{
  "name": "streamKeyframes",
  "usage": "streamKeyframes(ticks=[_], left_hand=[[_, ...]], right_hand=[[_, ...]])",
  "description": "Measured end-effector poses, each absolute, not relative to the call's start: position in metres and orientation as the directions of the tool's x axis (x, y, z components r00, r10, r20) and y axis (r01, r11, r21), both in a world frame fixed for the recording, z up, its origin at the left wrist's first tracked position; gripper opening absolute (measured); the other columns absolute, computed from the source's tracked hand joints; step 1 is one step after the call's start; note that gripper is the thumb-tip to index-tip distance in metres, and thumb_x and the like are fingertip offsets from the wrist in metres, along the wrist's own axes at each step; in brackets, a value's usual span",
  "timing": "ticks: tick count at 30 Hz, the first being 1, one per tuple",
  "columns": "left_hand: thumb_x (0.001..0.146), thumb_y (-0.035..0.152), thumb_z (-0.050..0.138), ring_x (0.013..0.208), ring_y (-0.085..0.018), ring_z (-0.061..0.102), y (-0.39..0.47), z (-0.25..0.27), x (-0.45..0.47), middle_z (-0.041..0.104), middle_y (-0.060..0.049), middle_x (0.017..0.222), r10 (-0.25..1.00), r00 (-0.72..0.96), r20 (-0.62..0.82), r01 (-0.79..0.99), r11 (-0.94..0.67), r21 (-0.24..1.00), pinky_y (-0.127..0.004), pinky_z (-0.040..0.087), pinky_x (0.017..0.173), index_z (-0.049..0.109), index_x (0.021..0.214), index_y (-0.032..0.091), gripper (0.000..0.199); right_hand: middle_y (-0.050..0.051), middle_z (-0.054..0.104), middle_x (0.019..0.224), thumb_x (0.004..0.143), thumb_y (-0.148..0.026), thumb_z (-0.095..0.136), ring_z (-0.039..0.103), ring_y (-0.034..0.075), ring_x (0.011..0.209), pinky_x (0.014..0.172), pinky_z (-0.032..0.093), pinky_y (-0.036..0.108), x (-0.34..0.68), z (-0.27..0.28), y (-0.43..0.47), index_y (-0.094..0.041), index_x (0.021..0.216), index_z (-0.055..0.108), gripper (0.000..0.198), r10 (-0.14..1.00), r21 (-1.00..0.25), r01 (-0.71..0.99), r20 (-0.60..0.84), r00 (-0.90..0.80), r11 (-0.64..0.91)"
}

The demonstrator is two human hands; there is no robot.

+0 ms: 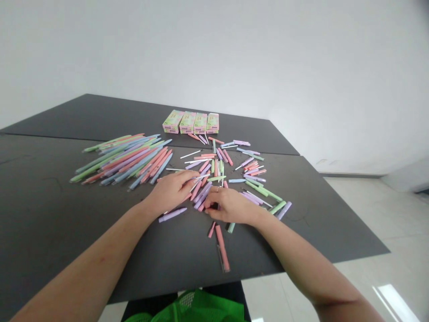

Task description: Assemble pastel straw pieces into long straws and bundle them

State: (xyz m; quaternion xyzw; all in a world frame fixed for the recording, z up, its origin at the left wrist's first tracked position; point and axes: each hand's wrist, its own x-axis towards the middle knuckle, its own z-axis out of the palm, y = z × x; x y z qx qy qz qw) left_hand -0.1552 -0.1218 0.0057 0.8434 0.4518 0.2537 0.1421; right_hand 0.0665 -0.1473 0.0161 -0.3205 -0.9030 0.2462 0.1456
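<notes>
My left hand [172, 190] is closed in a pinch, and a thin white pen refill [202, 176] sticks out from its fingertips to the right. Beside it, my right hand [231, 205] has its fingers curled down among loose pen parts; what they grip, if anything, is hidden. Purple pen barrels [201, 194] lie between the two hands. Below my left hand rests a lone purple barrel [172, 214]. Nearer the front edge lie a short pink piece [212, 229] and a long red barrel [222, 247] with a clear clip.
Assembled-looking pastel pens [130, 158] form a big pile at the left. Several small printed boxes [189, 121] stand in a row at the back. Loose green barrels [264, 190] and other parts spread rightward over the dark table [321, 214]. A white wall rises behind.
</notes>
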Motion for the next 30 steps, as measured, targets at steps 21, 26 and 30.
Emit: streamKeyframes(ticks=[21, 26, 30], left_hand=[[0.096, 0.031, 0.039, 0.101, -0.019, 0.065, -0.126, 0.011, -0.159, 0.069, -0.003, 0.114, 0.775, 0.517, 0.363, 0.713, -0.625, 0.318, -0.028, 0.047, 0.086, 0.063, 0.117, 0.023, 0.032], [0.096, 0.03, 0.039, 0.103, -0.019, 0.065, -0.126, 0.009, -0.159, 0.068, -0.003, 0.116, 0.766, 0.528, 0.368, 0.698, -0.638, 0.327, -0.029, 0.047, 0.09, 0.063, 0.119, 0.025, 0.033], [0.096, 0.03, 0.039, 0.102, -0.019, 0.065, -0.126, 0.009, -0.16, 0.069, -0.003, 0.114, 0.756, 0.535, 0.378, 0.691, -0.649, 0.319, -0.028, 0.047, 0.088, 0.063, 0.119, 0.025, 0.034]], right_hand=[[0.006, 0.072, 0.088, 0.081, -0.034, 0.066, 0.062, 0.017, 0.075, 0.066, 0.047, 0.028, 0.084, 0.011, -0.124, -0.019, 0.093, 0.073, 0.021, 0.925, -0.881, 0.307, 0.295, -0.238, 0.36], [0.006, 0.071, 0.086, 0.081, -0.033, 0.064, 0.059, 0.016, 0.071, 0.059, 0.045, 0.026, 0.085, 0.01, -0.123, -0.018, 0.092, 0.072, 0.02, 0.925, -0.867, 0.336, 0.304, -0.228, 0.368], [0.005, 0.069, 0.08, 0.081, -0.032, 0.063, 0.055, 0.014, 0.066, 0.057, 0.041, 0.025, 0.087, 0.012, -0.123, -0.017, 0.091, 0.071, 0.02, 0.928, -0.85, 0.378, 0.302, -0.218, 0.366]])
